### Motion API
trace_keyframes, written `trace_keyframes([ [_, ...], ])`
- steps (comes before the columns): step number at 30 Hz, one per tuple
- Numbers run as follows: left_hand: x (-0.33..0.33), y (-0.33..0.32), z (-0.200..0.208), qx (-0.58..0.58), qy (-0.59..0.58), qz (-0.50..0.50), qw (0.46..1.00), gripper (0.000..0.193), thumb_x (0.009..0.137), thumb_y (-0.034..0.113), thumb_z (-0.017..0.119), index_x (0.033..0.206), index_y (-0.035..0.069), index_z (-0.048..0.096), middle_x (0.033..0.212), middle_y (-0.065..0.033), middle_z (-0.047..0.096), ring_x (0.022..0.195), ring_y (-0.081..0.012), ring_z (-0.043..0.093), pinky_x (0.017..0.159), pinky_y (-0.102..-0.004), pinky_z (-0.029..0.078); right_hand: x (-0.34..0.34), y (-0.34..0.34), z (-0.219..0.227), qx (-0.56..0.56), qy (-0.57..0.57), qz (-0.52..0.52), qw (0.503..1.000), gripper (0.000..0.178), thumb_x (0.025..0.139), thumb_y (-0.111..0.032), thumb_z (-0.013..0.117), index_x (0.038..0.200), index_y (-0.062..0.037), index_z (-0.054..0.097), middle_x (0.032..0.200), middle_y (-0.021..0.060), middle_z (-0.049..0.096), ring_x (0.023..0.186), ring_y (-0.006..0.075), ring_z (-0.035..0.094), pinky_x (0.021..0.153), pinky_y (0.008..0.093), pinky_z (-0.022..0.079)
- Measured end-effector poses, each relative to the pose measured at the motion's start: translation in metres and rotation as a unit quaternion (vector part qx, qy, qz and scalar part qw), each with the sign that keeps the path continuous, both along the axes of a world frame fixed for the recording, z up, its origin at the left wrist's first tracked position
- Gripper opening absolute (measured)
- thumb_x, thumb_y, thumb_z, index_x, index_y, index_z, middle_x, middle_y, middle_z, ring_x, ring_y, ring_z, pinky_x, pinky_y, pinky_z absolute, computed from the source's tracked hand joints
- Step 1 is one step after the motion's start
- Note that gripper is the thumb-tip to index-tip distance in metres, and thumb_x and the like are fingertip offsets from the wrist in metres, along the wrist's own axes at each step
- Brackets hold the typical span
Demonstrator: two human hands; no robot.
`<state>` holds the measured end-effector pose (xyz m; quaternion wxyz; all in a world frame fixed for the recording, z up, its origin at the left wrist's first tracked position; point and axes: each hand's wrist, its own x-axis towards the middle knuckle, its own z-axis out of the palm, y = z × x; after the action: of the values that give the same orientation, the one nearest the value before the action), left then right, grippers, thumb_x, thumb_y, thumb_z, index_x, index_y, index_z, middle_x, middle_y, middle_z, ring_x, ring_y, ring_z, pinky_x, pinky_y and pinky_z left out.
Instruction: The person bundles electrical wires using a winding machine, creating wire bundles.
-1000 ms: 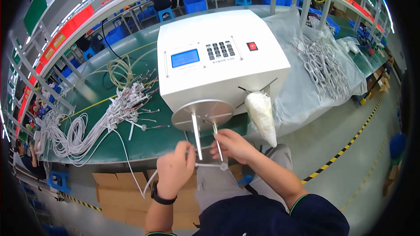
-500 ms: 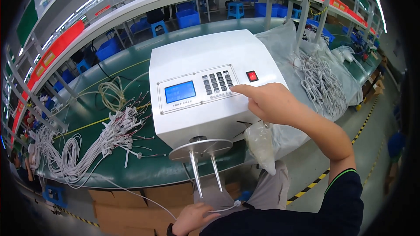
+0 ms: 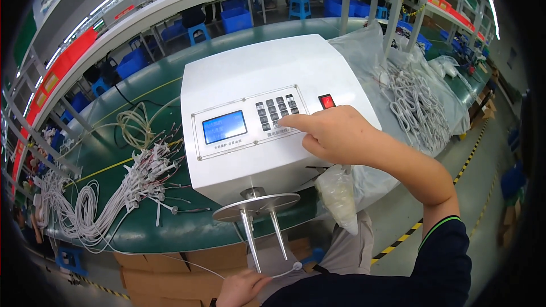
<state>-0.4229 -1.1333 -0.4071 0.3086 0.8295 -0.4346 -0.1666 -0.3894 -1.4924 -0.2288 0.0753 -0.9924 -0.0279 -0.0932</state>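
Observation:
A white machine (image 3: 267, 65) with a lit blue screen (image 3: 225, 127), a keypad (image 3: 277, 112) and a red switch (image 3: 326, 101) stands in front of me. My right hand (image 3: 335, 133) reaches in from the right; its stretched index finger touches the keypad's lower keys, the other fingers are curled, and it holds nothing. Below the machine's front, a round metal disc (image 3: 227, 211) carries two metal rods (image 3: 250, 241). Near the lower edge my left hand (image 3: 242, 287) is closed on a white cable (image 3: 196, 265), whose end with a round white piece (image 3: 297, 265) sticks out past the fingers.
Bundled white cables (image 3: 88, 210) lie on the green table (image 3: 187, 233) at left, beside a coiled clear hose (image 3: 136, 128). More cables (image 3: 418, 108) rest on plastic sheeting at right. A plastic bag (image 3: 336, 196) hangs beside the machine. Shelf posts (image 3: 392, 14) rise behind.
My right index finger has moved left across the keypad, from its right edge to its lower keys. The screen's text differs. The view has shifted slightly; my left hand still holds the cable.

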Motion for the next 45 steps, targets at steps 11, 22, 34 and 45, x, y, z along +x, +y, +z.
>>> trace_keyframes([
  [11, 0.003, 0.005, 0.003, -0.008, 0.016, -0.008, 1.000, 0.018, 0.087, 0.022, 0.068, 0.079, 0.006, 0.069, 0.076, -0.0136, 0.062, 0.070, -0.0346, 0.062, 0.060, -0.0413, 0.049, 0.004, 0.005, 0.001, -0.064, 0.016, 0.002, 0.998, 0.041, 0.085, -0.014, 0.056, 0.125, -0.0198, 0.064, 0.068, 0.0104, 0.066, 0.057, 0.0273, 0.064, 0.057, 0.0391, 0.052],
  [22, -0.002, 0.008, 0.005, -0.023, 0.006, -0.017, 1.000, 0.018, 0.085, 0.021, 0.070, 0.079, 0.005, 0.070, 0.074, -0.0136, 0.063, 0.070, -0.0333, 0.063, 0.060, -0.0402, 0.050, -0.004, 0.007, 0.012, -0.010, 0.036, -0.033, 0.999, 0.040, 0.086, -0.012, 0.052, 0.126, -0.0135, 0.061, 0.077, 0.0132, 0.069, 0.068, 0.0306, 0.068, 0.064, 0.0428, 0.053],
  [34, -0.002, 0.011, 0.003, -0.012, 0.002, -0.009, 1.000, 0.017, 0.085, 0.022, 0.070, 0.080, 0.005, 0.071, 0.074, -0.0134, 0.063, 0.070, -0.0336, 0.063, 0.060, -0.0407, 0.050, -0.002, 0.009, 0.006, -0.038, 0.002, -0.012, 0.999, 0.038, 0.086, -0.013, 0.054, 0.122, -0.0154, 0.064, 0.074, 0.0118, 0.068, 0.064, 0.0296, 0.066, 0.062, 0.0408, 0.052],
  [45, -0.001, 0.010, 0.003, -0.021, 0.006, -0.004, 1.000, 0.017, 0.085, 0.022, 0.069, 0.078, 0.006, 0.070, 0.072, -0.0126, 0.062, 0.069, -0.0330, 0.063, 0.059, -0.0408, 0.050, 0.002, 0.014, 0.010, -0.057, 0.052, -0.019, 0.997, 0.031, 0.088, -0.012, 0.053, 0.117, -0.0098, 0.061, 0.077, 0.0149, 0.070, 0.069, 0.0314, 0.069, 0.063, 0.0432, 0.054],
])
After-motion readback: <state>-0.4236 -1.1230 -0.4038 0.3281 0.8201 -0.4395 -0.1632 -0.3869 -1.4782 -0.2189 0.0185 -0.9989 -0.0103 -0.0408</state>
